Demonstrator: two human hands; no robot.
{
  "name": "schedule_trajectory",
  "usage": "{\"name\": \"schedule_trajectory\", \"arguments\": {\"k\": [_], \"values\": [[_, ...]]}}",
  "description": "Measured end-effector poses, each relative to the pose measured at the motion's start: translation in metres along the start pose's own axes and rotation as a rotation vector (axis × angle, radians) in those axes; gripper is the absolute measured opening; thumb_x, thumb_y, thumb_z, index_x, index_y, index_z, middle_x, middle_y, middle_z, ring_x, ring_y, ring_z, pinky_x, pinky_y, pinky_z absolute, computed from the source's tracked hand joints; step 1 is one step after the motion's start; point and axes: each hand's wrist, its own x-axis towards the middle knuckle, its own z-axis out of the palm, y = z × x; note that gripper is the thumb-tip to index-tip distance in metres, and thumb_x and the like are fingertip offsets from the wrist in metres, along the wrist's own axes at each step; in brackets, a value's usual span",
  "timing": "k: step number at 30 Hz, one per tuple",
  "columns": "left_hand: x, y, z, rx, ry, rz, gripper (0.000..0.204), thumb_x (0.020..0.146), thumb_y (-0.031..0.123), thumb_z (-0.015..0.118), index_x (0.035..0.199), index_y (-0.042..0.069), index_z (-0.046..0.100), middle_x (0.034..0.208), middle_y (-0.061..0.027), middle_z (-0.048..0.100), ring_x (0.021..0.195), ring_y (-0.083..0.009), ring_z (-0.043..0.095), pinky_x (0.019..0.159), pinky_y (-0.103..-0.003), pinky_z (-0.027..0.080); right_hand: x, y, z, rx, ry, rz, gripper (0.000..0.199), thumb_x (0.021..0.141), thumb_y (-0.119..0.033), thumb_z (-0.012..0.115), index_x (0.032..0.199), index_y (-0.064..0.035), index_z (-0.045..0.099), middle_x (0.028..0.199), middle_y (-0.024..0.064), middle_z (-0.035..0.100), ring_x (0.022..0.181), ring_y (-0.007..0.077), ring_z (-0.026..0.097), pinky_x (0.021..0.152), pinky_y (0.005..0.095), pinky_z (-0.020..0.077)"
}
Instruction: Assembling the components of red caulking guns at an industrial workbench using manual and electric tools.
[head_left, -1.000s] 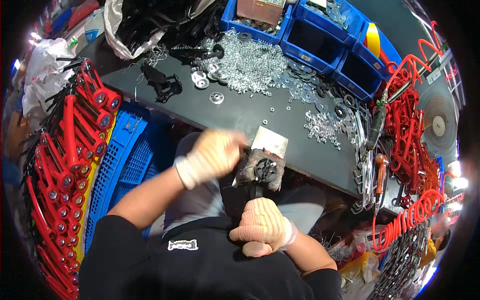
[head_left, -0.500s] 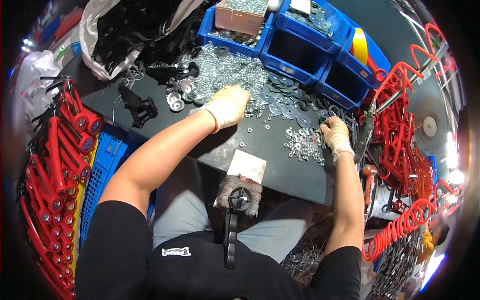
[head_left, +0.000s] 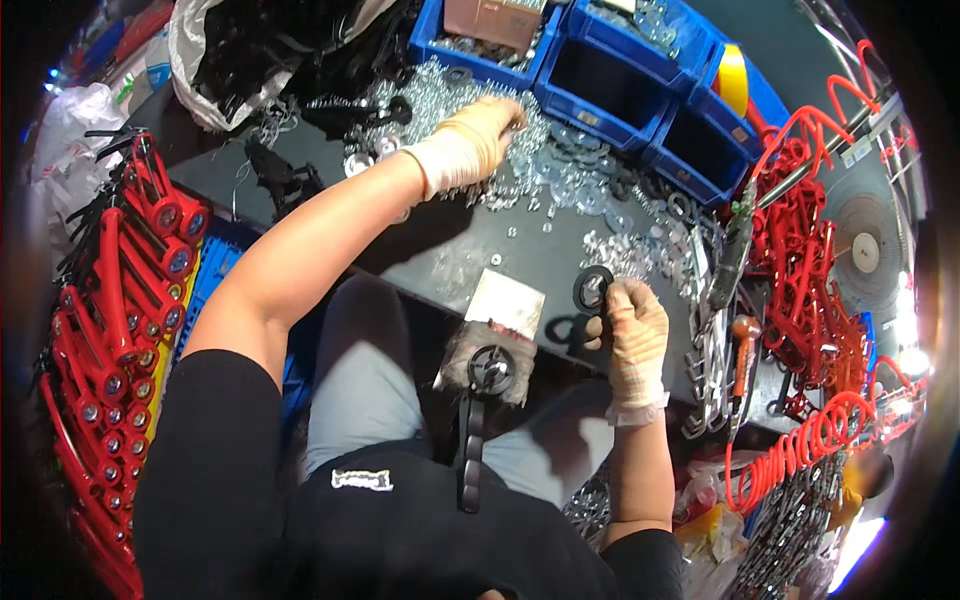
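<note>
My left hand (head_left: pixel 472 145), in a pale work glove, reaches over a heap of small metal springs (head_left: pixel 420 98), its fingers bent together. What its fingertips hold, if anything, I cannot make out. In my gloved right hand (head_left: pixel 637 335) a flat black ring (head_left: pixel 593 288) is pinched between thumb and fingers, held above the near part of the dark table. Between the hands, at the table edge, stands a pale block (head_left: pixel 507 302) with worn wrapping below it. A black part with a round spoked head (head_left: pixel 491 370) rests against that wrapping, its long arm pointing toward me.
Flat metal washers (head_left: pixel 590 190) and small nuts (head_left: pixel 630 250) lie scattered on the table (head_left: pixel 440 265). Blue bins (head_left: pixel 600 90) line the back. Red metal parts (head_left: pixel 800 250) pile up at right beside a coiled red hose (head_left: pixel 795 470); more red tubes (head_left: pixel 115 300) stand at left.
My right hand has come from the table's right side toward me, now with the black ring in it. My left hand has moved slightly farther over the springs. The view has shifted a little.
</note>
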Motion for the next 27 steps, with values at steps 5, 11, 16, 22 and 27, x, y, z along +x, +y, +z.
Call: {"name": "schedule_trajectory", "arguments": {"k": [5, 11, 16, 22, 27], "values": [[-0.108, 0.141, -0.06, -1.115, -0.331, -0.085, 0.043, 0.091, 0.009, 0.059, 0.13, 0.001, 0.046, 0.097, -0.0096, 0.065, 0.093, -0.0181, 0.062, 0.088, -0.033, 0.048, -0.049, 0.02, -0.021, 0.201, 0.064, 0.095, 0.025, 0.088, -0.023, 0.063, 0.096, -0.0009, 0.055, 0.07, 0.0064, 0.059, 0.051, 0.0127, 0.056, 0.043, 0.0241, 0.0447], [-0.163, 0.16, -0.041, -0.634, -0.096, 0.21, 0.036, 0.069, -0.01, 0.059, 0.104, 0.0, 0.059, 0.089, -0.0111, 0.061, 0.09, -0.0384, 0.059, 0.092, -0.045, 0.045, -0.079, -0.001, -0.016, 0.314, -0.032, 0.159, 0.023, 0.086, -0.023, 0.065, 0.093, -0.0032, 0.055, 0.068, 0.0081, 0.06, 0.047, 0.0134, 0.055, 0.039, 0.0235, 0.0423], [-0.159, 0.161, -0.043, -0.541, -0.11, 0.275, 0.03, 0.073, -0.002, 0.06, 0.103, -0.003, 0.059, 0.103, -0.0147, 0.061, 0.092, -0.0376, 0.058, 0.092, -0.048, 0.042, -0.103, -0.014, -0.011, 0.343, -0.077, 0.114, 0.024, 0.085, -0.022, 0.065, 0.09, -0.0013, 0.054, 0.066, 0.0101, 0.06, 0.047, 0.015, 0.056, 0.041, 0.0244, 0.0447], [-0.156, 0.145, -0.049, -0.898, -0.183, 0.102, 0.06, 0.08, 0.05, 0.055, 0.112, -0.001, 0.057, 0.111, -0.0185, 0.06, 0.109, -0.0369, 0.054, 0.101, -0.047, 0.036, -0.075, -0.021, 0.002, -0.05, -0.348, 0.069, 0.028, 0.083, -0.022, 0.067, 0.091, 0.0038, 0.059, 0.069, 0.0059, 0.06, 0.055, 0.0125, 0.056, 0.05, 0.0244, 0.0444], [-0.162, 0.152, -0.022, -0.485, -0.075, 0.218, 0.047, 0.066, 0.029, 0.072, 0.103, 0.003, 0.059, 0.105, -0.0099, 0.061, 0.097, -0.0305, 0.056, 0.089, -0.045, 0.041, -0.027, -0.019, -0.024, -0.38, -0.552, -0.146, 0.015, 0.083, -0.014, 0.063, 0.088, -0.0002, 0.063, 0.078, 0.0054, 0.062, 0.075, 0.0135, 0.059, 0.064, 0.0308, 0.0483]]}}
